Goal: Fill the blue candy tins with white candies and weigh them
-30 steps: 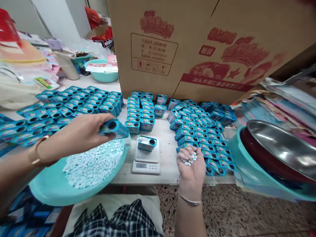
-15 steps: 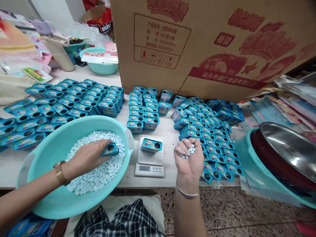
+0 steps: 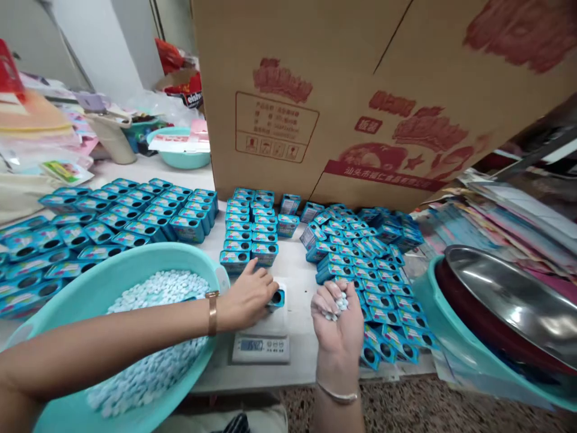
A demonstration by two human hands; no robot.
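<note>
My left hand [image 3: 250, 296] reaches over the white digital scale [image 3: 285, 347], its fingers around a small blue candy box [image 3: 278, 298] with a round dark hole in its top. The hand covers most of this box. My right hand [image 3: 338, 328] is palm up, its fingers curled around a small heap of pale white candies [image 3: 336, 308]. Beneath my left forearm stands a turquoise basin [image 3: 178, 254] holding many loose pale candies [image 3: 153, 294]. A bit of blue, apparently another box [image 3: 190, 299], shows in the basin just above the forearm.
Rows of blue boxes [image 3: 119, 213] stand at the left, a block of boxes [image 3: 250, 225] behind the scale, and more boxes [image 3: 383, 282] at the right. A large cardboard carton [image 3: 342, 72] rises behind. Stacked basins [image 3: 509, 313] sit at far right.
My left hand has moved right, from the box in the basin to the one on the scale. My right hand still holds its candies. The view has tilted upward.
</note>
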